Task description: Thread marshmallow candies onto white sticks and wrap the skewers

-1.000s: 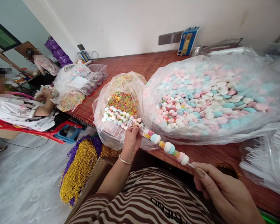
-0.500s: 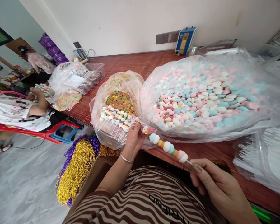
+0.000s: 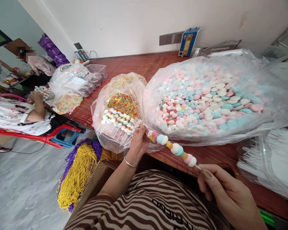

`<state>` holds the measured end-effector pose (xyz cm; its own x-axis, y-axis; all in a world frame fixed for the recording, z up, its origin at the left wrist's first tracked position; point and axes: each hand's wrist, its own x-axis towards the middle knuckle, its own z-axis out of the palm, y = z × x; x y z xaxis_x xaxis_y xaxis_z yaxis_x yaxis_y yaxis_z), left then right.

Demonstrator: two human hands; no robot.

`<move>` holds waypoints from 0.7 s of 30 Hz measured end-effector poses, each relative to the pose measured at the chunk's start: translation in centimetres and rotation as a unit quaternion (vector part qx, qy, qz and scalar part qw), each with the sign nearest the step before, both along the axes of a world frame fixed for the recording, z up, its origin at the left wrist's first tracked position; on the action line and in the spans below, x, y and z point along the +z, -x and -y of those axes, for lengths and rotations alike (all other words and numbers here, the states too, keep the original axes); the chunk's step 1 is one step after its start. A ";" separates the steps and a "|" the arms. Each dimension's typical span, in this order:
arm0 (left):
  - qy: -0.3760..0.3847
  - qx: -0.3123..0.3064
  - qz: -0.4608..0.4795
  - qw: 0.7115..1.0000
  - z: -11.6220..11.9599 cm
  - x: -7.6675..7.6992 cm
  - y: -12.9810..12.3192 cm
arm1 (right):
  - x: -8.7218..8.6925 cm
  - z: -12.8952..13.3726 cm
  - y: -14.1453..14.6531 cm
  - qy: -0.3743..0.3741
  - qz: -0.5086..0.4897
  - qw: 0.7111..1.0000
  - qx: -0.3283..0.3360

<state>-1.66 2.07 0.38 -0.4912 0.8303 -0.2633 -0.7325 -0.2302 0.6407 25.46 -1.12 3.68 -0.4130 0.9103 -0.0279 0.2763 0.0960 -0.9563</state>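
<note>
My right hand (image 3: 227,188) pinches the white stick end of a candy skewer (image 3: 180,149) between thumb and forefinger. White, blue and pink marshmallow-like pieces alternate on it with small yellow, orange and green pieces. My left hand (image 3: 139,143), with a bangle at the wrist, closes its fingertips on a small clear wrapper with a colourful print (image 3: 153,135). The wrapper's printed end meets the skewer's far tip; whether the tip is inside, I cannot tell. Just beyond my left hand, several finished skewers (image 3: 117,119) lie in a row on a plastic bag (image 3: 98,102) of small coloured rings.
A large clear bag (image 3: 213,102) of pastel pieces fills the table's right half. White sticks (image 3: 266,163) lie in plastic at far right. A blue device (image 3: 189,42) stands by the wall. Gold and purple beads (image 3: 84,172) hang at lower left. A co-worker (image 3: 19,113) sits at left.
The skewer and my right hand have shifted slightly right and down. The wrapper's printed end has turned downward a little, still between my left fingertips. The co-worker's arm at left has moved a little.
</note>
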 end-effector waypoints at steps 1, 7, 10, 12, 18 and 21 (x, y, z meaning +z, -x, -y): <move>-0.002 0.001 -0.003 1.000 0.0 0.0 0.0 | 0.1 0.1 0.0 -0.023 0.012 1.000 -0.007; -0.011 0.011 -0.022 1.000 0.0 -0.4 -0.1 | 0.4 0.6 -0.2 -0.139 0.062 0.988 -0.018; -0.011 0.007 -0.027 1.000 0.0 -0.7 0.1 | 0.9 1.0 0.1 -0.111 0.075 0.989 -0.057; -0.014 0.006 -0.027 1.000 0.0 -0.7 0.2 | 1.3 1.2 0.2 -0.083 0.074 0.992 -0.067; -0.031 0.003 -0.027 0.999 -0.1 -0.4 0.1 | 1.7 1.3 0.6 -0.023 0.049 0.997 -0.057; -0.020 0.004 -0.035 0.999 -0.2 -0.2 0.0 | 1.8 1.2 0.7 -0.025 0.040 0.997 -0.056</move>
